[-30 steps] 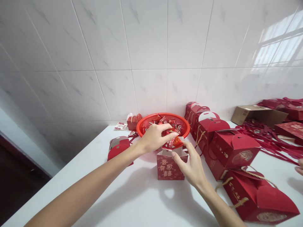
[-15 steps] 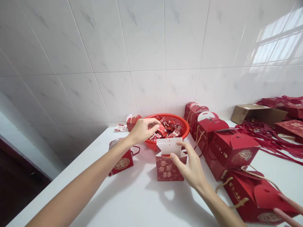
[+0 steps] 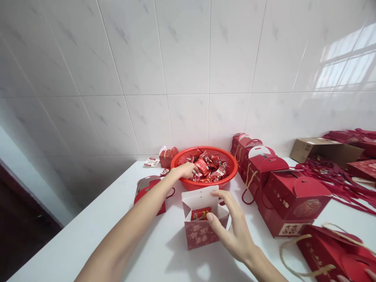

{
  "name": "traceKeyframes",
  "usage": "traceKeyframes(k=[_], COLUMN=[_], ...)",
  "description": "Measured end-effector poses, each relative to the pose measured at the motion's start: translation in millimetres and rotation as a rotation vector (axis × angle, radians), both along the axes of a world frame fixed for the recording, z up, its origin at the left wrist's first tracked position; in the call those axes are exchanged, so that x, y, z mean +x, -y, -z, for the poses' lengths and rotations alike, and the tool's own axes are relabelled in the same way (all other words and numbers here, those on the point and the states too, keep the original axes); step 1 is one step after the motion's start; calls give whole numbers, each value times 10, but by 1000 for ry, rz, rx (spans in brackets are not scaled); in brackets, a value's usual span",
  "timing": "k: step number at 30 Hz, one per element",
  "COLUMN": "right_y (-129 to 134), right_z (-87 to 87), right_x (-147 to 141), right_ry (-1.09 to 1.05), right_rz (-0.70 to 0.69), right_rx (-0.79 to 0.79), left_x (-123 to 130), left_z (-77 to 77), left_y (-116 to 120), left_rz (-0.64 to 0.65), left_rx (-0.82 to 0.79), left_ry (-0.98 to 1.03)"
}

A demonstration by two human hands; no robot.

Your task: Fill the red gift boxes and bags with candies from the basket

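My left hand (image 3: pixel 188 170) reaches into a red plastic basket (image 3: pixel 235 169) of wrapped candies (image 3: pixel 203 166). Its bent fingers are among the candies at the near left side, slightly apart, with the tips partly hidden. Below the basket, an open-topped red paper gift box (image 3: pixel 202 236) with pale lettering stands turned at an angle. A red packet (image 3: pixel 201 214) shows inside it. My right hand (image 3: pixel 232 225) holds the box at its right side, index finger at the raised back flap and thumb over the front edge.
Closed red gift boxes (image 3: pixel 296 194) with rope handles line the right side, some stacked. Another box (image 3: pixel 147 188) is behind my left forearm. Cardboard (image 3: pixel 326 149) and dark red ribbons (image 3: pixel 329 174) lie at far right. A co-worker's fingers (image 3: pixel 370 274) touch a box at lower right.
My left hand has lowered into the candies. The open box has turned and come closer with my right hand, showing more of its inside. The view has shifted slightly.
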State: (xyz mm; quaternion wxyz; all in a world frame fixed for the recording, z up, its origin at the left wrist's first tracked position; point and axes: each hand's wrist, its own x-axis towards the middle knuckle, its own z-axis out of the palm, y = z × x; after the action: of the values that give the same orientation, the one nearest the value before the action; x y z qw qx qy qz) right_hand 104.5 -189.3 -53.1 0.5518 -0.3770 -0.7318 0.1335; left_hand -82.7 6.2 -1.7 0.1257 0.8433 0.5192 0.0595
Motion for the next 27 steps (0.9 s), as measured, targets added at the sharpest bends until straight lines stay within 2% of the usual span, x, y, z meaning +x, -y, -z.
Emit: traceKeyframes(k=[5, 11, 18, 27], right_y=[0, -5, -17, -18], right_z=[1, 16, 26, 38], right_x=[4, -4, -5, -7], right_ry=[5, -7, -10, -16], right_rz=[2, -10, -7, -14], right_rx=[-2, -6, -7, -12], left_x=[-28, -64, -86, -111], left_z=[35, 16, 29, 47], left_y=[-22, -10, -4, -9], left_rz=[-69, -227, -356, -383], left_rx=[70, 222, 203, 225], left_ry=[4, 109, 287, 389])
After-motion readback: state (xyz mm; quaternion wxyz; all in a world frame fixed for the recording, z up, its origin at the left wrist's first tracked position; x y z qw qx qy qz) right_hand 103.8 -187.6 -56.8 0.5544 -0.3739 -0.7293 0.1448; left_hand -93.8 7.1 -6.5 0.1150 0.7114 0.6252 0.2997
